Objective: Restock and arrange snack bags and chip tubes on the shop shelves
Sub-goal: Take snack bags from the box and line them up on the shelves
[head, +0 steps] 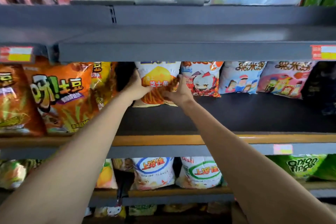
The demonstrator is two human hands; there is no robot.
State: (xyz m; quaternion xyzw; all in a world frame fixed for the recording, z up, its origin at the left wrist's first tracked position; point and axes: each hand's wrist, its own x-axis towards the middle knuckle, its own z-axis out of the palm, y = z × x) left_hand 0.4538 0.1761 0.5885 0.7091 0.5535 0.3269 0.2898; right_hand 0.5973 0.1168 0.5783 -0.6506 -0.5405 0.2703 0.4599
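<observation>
Both hands grip one snack bag standing on the middle shelf.

Head view: left hand (135,88) clasps the left edge of the white-and-orange snack bag (157,80), right hand (179,90) clasps its right edge, fingers curled round it — bag upright, base on the dark middle shelf (236,112), well back from the front lip. Just right of it, touching or nearly so, a red-and-white cartoon bag (201,78), then a blue bag (241,77) and a pink bag (285,79) in a row. To the left, past a dark gap, large orange chip bags (60,96) stand nearer the front edge. Lower shelf holds two white shrimp-snack bags (154,172) and green onion-ring bags (301,167) at right. Upper shelf (181,32) contents blurred — mostly pale packets.
</observation>
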